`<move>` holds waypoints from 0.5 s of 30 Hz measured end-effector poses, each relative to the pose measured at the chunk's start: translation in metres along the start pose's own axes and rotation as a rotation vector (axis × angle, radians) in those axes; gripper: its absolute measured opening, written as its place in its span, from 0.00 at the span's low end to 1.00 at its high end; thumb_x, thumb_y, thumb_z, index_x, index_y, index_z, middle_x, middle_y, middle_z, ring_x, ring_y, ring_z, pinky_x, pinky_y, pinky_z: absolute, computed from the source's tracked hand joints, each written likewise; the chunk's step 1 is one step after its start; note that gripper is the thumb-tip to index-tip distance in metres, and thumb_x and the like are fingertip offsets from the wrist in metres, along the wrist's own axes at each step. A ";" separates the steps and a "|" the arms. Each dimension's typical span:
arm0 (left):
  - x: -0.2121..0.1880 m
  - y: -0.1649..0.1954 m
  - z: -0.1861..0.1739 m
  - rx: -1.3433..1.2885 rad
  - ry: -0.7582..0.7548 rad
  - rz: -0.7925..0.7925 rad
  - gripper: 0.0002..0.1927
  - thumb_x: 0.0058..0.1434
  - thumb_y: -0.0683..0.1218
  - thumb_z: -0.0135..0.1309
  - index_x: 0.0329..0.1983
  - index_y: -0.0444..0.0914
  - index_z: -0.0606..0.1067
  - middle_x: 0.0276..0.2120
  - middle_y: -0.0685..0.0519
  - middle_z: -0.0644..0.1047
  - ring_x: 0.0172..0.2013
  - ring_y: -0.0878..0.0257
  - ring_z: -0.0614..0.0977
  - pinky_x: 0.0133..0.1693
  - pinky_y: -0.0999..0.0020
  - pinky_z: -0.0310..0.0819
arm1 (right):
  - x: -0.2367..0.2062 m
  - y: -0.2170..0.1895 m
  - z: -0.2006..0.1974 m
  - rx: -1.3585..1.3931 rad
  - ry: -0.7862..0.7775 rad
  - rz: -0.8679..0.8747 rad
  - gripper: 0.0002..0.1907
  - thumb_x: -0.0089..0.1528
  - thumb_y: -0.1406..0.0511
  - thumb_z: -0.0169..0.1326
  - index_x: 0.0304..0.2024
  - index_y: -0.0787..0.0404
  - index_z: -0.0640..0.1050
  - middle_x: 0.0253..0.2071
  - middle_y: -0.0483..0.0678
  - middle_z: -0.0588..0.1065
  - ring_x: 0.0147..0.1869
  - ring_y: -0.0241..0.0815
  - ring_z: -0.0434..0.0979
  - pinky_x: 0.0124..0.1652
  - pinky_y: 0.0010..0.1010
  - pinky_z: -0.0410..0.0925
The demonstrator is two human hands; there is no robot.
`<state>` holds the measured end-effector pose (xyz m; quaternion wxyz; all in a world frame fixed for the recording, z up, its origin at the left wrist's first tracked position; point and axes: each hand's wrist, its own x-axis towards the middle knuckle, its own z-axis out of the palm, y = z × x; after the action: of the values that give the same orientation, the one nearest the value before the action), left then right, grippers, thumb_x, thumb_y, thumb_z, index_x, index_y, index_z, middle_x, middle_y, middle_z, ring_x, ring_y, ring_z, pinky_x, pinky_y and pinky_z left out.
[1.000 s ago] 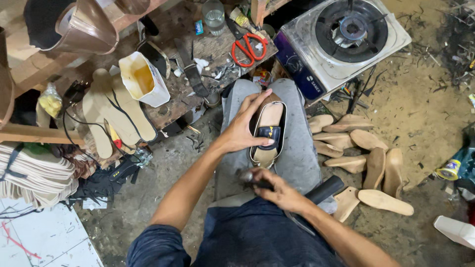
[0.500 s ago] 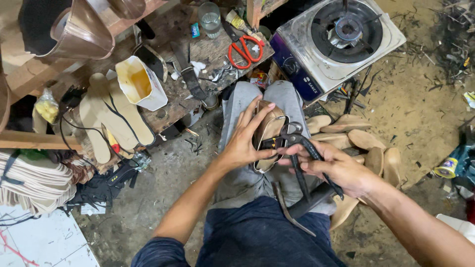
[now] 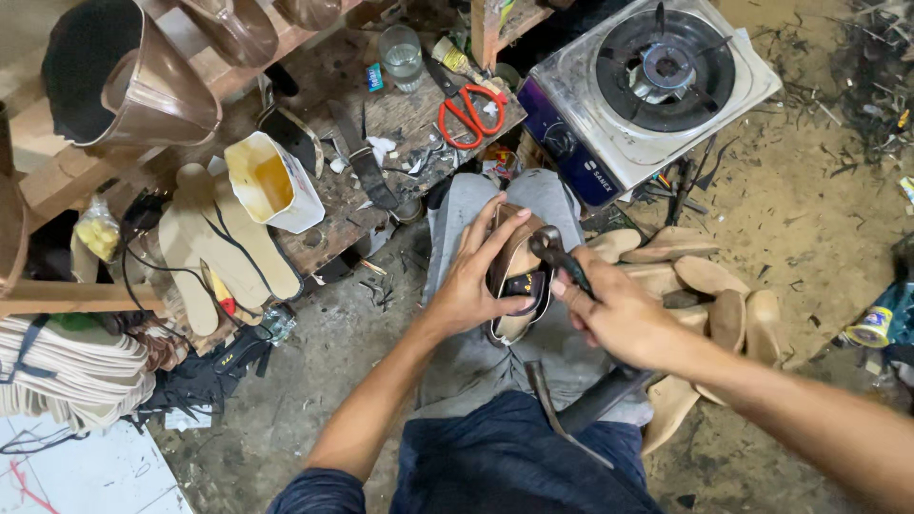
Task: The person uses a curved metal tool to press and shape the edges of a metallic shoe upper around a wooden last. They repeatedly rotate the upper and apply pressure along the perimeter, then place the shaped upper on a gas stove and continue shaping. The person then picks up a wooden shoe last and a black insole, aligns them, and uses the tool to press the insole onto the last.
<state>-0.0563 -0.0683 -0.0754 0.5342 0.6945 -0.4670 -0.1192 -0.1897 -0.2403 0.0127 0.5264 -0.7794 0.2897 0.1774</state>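
A brown shoe lies sole-up on a grey block across my lap. My left hand grips the shoe's left side, fingers spread over its toe. My right hand is shut on dark metal pliers. The pliers' jaws sit at the shoe's right edge. Their long handles stick out below my wrist.
A wooden bench at the back holds red-handled scissors, a glass, straps and a white glue container. A gas stove stands upper right. Tan insoles lie on the dirt floor to the right, more insoles to the left.
My right hand rose from my lap with the pliers and brought their jaws to the shoe's right edge. My left hand kept hold of the shoe, turning it slightly.
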 end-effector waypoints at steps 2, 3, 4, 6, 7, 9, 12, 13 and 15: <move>0.000 -0.005 -0.002 -0.014 -0.005 -0.038 0.57 0.39 0.47 0.75 0.74 0.47 0.61 0.77 0.41 0.51 0.74 0.38 0.59 0.71 0.49 0.55 | 0.006 0.014 0.037 -0.011 0.170 -0.191 0.09 0.68 0.61 0.49 0.42 0.60 0.68 0.22 0.46 0.69 0.23 0.39 0.70 0.25 0.33 0.66; -0.001 -0.006 -0.002 -0.012 -0.023 -0.041 0.57 0.39 0.47 0.75 0.75 0.48 0.61 0.77 0.41 0.52 0.74 0.39 0.59 0.71 0.49 0.56 | 0.011 0.022 0.053 0.011 0.259 -0.283 0.09 0.68 0.62 0.49 0.42 0.62 0.68 0.23 0.46 0.69 0.25 0.38 0.70 0.27 0.32 0.66; -0.001 -0.008 -0.002 0.000 -0.037 -0.045 0.56 0.40 0.47 0.75 0.75 0.48 0.62 0.77 0.42 0.52 0.74 0.40 0.60 0.71 0.50 0.56 | 0.016 0.029 0.062 0.037 0.342 -0.385 0.09 0.69 0.63 0.49 0.42 0.63 0.67 0.24 0.46 0.69 0.26 0.38 0.70 0.28 0.32 0.67; -0.004 -0.008 -0.002 0.004 -0.045 -0.071 0.56 0.40 0.47 0.74 0.75 0.48 0.62 0.77 0.43 0.53 0.74 0.40 0.60 0.71 0.50 0.57 | 0.023 0.043 0.060 0.099 0.231 -0.342 0.09 0.68 0.63 0.50 0.43 0.63 0.69 0.25 0.47 0.71 0.27 0.37 0.74 0.30 0.33 0.70; -0.003 -0.008 -0.001 -0.004 -0.038 -0.072 0.56 0.40 0.47 0.74 0.74 0.48 0.62 0.77 0.43 0.53 0.74 0.40 0.60 0.71 0.50 0.57 | 0.025 0.048 0.052 0.132 0.195 -0.317 0.09 0.68 0.63 0.50 0.44 0.63 0.70 0.26 0.47 0.72 0.28 0.37 0.75 0.31 0.33 0.71; -0.002 -0.007 0.001 -0.007 -0.025 -0.048 0.57 0.39 0.46 0.74 0.75 0.48 0.62 0.77 0.43 0.54 0.74 0.40 0.60 0.71 0.50 0.57 | 0.029 0.049 0.023 0.067 0.054 -0.726 0.10 0.69 0.65 0.50 0.47 0.67 0.71 0.36 0.52 0.74 0.39 0.43 0.75 0.41 0.37 0.70; -0.002 -0.005 0.004 -0.030 -0.033 -0.053 0.57 0.39 0.44 0.73 0.75 0.48 0.62 0.77 0.43 0.54 0.74 0.41 0.61 0.71 0.50 0.58 | 0.033 0.036 -0.029 0.215 -0.263 -0.313 0.13 0.68 0.63 0.53 0.51 0.64 0.76 0.43 0.48 0.79 0.45 0.34 0.79 0.44 0.29 0.73; -0.001 -0.005 0.004 -0.038 -0.034 -0.045 0.57 0.39 0.44 0.73 0.75 0.48 0.61 0.78 0.43 0.53 0.74 0.41 0.61 0.71 0.50 0.58 | 0.033 0.029 -0.037 0.301 -0.366 -0.008 0.14 0.66 0.61 0.55 0.51 0.61 0.78 0.45 0.45 0.81 0.46 0.29 0.81 0.44 0.23 0.74; -0.001 -0.005 0.004 -0.035 -0.041 -0.036 0.57 0.39 0.44 0.73 0.75 0.48 0.61 0.78 0.43 0.53 0.74 0.42 0.61 0.71 0.50 0.58 | 0.030 0.017 -0.036 0.228 -0.262 0.056 0.12 0.66 0.61 0.53 0.46 0.63 0.75 0.36 0.47 0.75 0.36 0.36 0.78 0.37 0.30 0.77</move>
<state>-0.0568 -0.0700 -0.0819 0.5344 0.6909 -0.4628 -0.1511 -0.1789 -0.2863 -0.0035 0.6395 -0.6765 0.2582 0.2582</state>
